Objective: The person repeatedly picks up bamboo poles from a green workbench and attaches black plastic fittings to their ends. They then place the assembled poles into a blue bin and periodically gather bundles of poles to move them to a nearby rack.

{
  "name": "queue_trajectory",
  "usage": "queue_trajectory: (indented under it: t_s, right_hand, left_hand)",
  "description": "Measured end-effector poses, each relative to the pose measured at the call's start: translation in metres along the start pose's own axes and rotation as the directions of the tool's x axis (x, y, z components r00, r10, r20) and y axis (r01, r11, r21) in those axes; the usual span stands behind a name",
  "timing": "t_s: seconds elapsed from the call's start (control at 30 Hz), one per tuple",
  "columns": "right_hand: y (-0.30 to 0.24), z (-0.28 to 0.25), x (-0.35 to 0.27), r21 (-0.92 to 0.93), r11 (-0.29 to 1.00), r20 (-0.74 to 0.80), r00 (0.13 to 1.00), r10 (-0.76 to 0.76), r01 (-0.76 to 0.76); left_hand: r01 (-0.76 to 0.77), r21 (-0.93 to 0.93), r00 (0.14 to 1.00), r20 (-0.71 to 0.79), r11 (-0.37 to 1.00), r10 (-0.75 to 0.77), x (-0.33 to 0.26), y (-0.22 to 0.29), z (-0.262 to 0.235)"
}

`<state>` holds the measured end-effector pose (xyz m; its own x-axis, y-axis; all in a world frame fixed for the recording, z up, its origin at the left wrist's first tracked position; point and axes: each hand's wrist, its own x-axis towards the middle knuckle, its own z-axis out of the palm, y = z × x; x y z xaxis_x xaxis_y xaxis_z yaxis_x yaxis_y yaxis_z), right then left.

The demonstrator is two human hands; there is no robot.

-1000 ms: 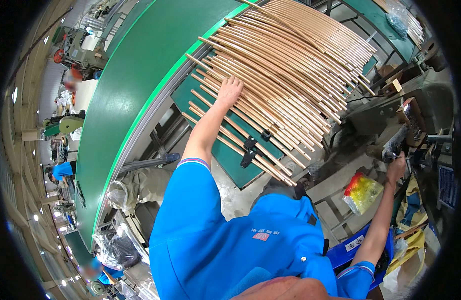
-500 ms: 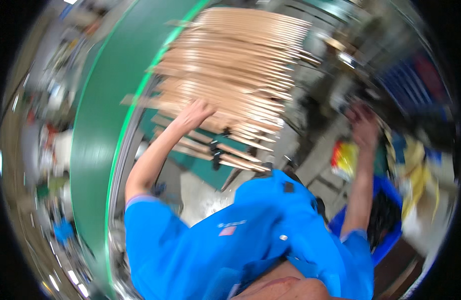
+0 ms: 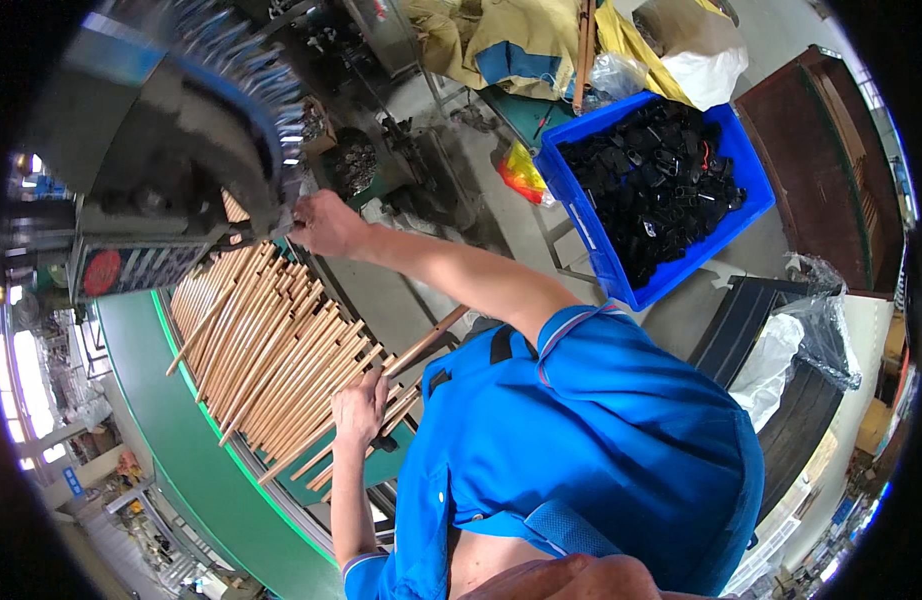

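Fingers of left hand (image 3: pixel 358 408) curled over wooden rods (image 3: pixel 271 345), right hand (image 3: pixel 326 225) at machine (image 3: pixel 171 170), its grip unclear, fingertips hidden

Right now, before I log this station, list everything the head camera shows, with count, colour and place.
wooden rods: many, tan, piled side by side on the green table, left of centre
green table: one, green, curving along the lower left
machine: one, dark grey with a blue edge, upper left above the rods
blue bin: one, blue, upper right
black parts: many, black, filling the blue bin
plastic bags: two, clear and white, right of the bin
yellow cloth: one heap, yellow with blue, top centre
blue shirt: one, blue, lower centre
left hand: resting on the rod ends
right hand: reaching to the machine, fingers closed at its edge; what it grips is unclear
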<state>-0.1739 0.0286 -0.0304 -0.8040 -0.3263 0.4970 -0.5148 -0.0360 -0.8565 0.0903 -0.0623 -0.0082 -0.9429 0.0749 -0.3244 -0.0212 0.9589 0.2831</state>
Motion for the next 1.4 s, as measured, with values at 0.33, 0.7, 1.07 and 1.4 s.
queue_trajectory:
  t_s: [0.33, 0.7, 1.07, 1.4]
  right_hand:
    - [0.022, -0.293, -0.094, -0.616, 0.506, -0.496, 0.796, 0.347, -0.604]
    - [0.173, -0.374, -0.212, 0.363, 0.6, -0.558, 0.35, 0.753, -0.713]
    - [0.14, -0.401, -0.197, 0.629, 0.38, -0.478, 0.048, 0.877, -0.678]
    - [-0.004, -0.255, -0.151, 0.501, 0.68, -0.092, 0.748, 0.657, -0.535]
  left_hand:
    - [-0.101, 0.102, 0.966, -0.23, 0.99, 0.122, 0.017, 0.022, 0.01]
    - [-0.152, 0.032, 0.915, -0.375, 0.988, 0.153, 0.052, 0.034, 0.003]
    - [-0.137, -0.107, 0.94, -0.328, 0.985, 0.095, 0.056, 0.03, 0.007]
    - [-0.1, -0.079, 0.924, -0.378, 0.992, 0.063, 0.049, 0.024, 0.011]
